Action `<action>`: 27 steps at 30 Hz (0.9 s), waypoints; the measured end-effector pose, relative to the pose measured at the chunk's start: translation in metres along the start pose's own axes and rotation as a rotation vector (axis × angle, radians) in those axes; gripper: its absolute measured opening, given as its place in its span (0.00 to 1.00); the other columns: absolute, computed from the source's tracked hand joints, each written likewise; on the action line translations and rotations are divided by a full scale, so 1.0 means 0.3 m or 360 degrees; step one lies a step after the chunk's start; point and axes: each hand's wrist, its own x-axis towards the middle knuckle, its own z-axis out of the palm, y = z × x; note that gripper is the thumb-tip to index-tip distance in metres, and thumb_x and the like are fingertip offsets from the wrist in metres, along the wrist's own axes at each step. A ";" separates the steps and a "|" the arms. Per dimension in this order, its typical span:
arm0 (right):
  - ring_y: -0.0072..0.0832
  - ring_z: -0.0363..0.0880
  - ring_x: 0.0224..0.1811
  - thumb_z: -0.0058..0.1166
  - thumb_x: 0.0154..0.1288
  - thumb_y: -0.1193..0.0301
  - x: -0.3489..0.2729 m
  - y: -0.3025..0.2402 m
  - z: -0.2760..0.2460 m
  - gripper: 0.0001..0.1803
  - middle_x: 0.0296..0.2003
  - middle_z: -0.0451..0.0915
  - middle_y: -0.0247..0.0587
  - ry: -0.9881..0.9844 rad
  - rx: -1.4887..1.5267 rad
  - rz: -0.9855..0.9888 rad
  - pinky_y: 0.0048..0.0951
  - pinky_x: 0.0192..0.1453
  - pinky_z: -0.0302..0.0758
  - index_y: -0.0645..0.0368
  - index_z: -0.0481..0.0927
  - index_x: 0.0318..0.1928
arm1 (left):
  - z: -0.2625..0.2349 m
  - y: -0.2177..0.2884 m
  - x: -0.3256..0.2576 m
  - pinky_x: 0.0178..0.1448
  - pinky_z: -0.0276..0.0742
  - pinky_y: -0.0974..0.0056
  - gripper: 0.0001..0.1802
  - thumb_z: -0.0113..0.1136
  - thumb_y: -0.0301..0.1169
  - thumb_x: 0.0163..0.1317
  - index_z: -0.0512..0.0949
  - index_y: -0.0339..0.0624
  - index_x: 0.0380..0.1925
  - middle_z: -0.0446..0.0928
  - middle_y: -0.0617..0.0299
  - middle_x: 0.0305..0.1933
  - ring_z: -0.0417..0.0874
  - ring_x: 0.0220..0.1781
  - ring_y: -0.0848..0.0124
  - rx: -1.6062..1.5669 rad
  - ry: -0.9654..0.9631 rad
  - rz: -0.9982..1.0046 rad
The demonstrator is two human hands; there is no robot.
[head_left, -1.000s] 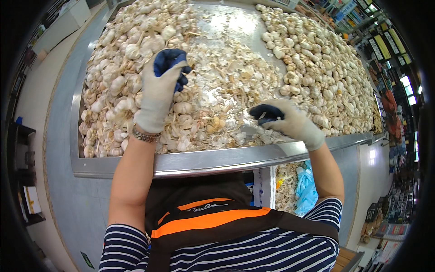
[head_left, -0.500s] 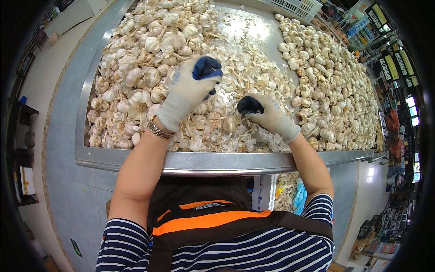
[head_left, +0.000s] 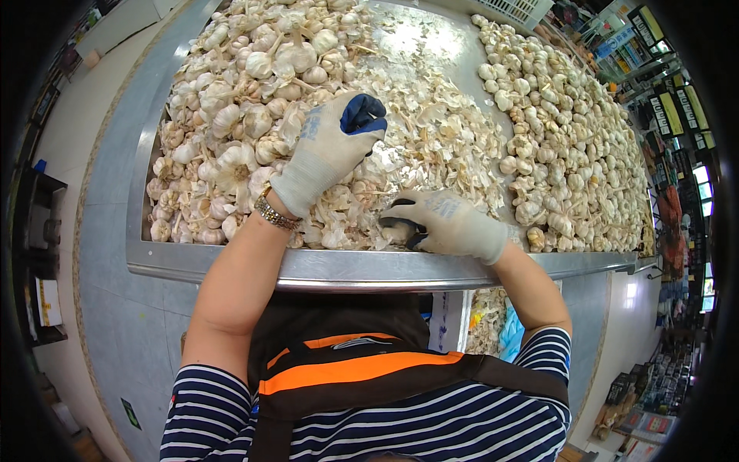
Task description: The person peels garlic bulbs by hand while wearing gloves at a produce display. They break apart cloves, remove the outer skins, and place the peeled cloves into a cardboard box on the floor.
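Note:
My left hand [head_left: 335, 146], in a pale knit glove with dark blue fingertips, is raised over the garlic with its fingers curled closed. What lies inside them, if anything, is hidden. Lower and to the right, my right hand [head_left: 443, 219] wears a matching glove and reaches down by the table's near edge. Its dark fingertips close round a pale garlic bulb [head_left: 396, 232], mostly covered by the fingers. Loose garlic skins [head_left: 431, 123] lie scattered between and beyond the hands. At the left is a big heap of untrimmed garlic bulbs [head_left: 231, 119] with stems.
A second heap of cleaner garlic bulbs [head_left: 577, 154] fills the right side of the metal table [head_left: 369, 269], which has a raised rim. A white plastic crate [head_left: 519, 11] stands at the far edge. Below the near edge, a container [head_left: 486, 323] holds scraps and a blue bag.
My right hand has moved down and a little left, and its fingers have closed on a garlic bulb. My left hand has shifted slightly right, still curled.

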 end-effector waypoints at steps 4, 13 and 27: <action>0.39 0.83 0.51 0.62 0.53 0.75 0.029 0.023 -0.013 0.28 0.49 0.82 0.45 0.0100 0.0220 0.0036 0.36 0.56 0.78 0.57 0.78 0.59 | -0.002 0.008 -0.001 0.42 0.77 0.74 0.15 0.66 0.24 0.61 0.80 0.36 0.49 0.83 0.64 0.41 0.80 0.39 0.81 0.0041 -0.0048 0.0045; 0.22 0.77 0.39 0.58 0.71 0.65 0.139 0.225 -0.098 0.27 0.46 0.80 0.34 0.0338 0.2483 -0.0089 0.27 0.47 0.77 0.61 0.70 0.66 | -0.003 0.068 0.004 0.52 0.79 0.72 0.29 0.62 0.18 0.57 0.75 0.39 0.62 0.80 0.60 0.52 0.80 0.45 0.78 -0.0214 -0.0381 0.0013; 0.35 0.85 0.45 0.49 0.72 0.74 0.197 0.159 -0.041 0.19 0.49 0.82 0.49 0.0766 0.2565 -0.0019 0.35 0.53 0.84 0.70 0.72 0.60 | 0.025 -0.012 0.001 0.66 0.75 0.64 0.32 0.57 0.16 0.58 0.69 0.34 0.66 0.75 0.55 0.64 0.77 0.62 0.70 -0.0098 -0.0233 0.0127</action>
